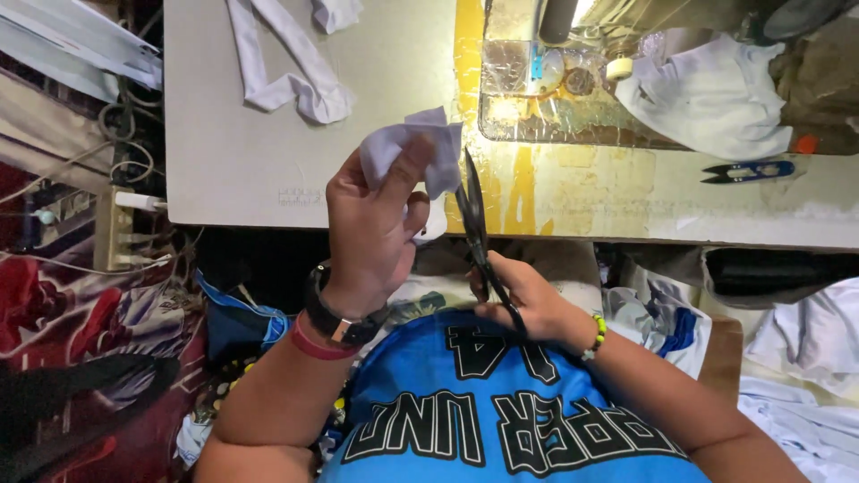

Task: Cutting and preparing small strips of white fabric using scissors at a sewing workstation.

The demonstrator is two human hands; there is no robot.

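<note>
Gripping white fabric scrap (pixel 416 143) in left hand (pixel 371 228) | right hand (pixel 528 304) fingers clasp black scissors (pixel 474 219) | thread snips (pixel 750 170) on table (pixel 250 152)

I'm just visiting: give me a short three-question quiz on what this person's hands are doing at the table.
1. True or false: the left hand pinches a small piece of white cloth.
2. What does the right hand hold? A) long black scissors B) a pencil C) a brush
3. What small blue tool lies on the grey worktable at the right?

Key:
1. True.
2. A, the long black scissors, blades at the cloth.
3. Small blue thread snips.
</note>
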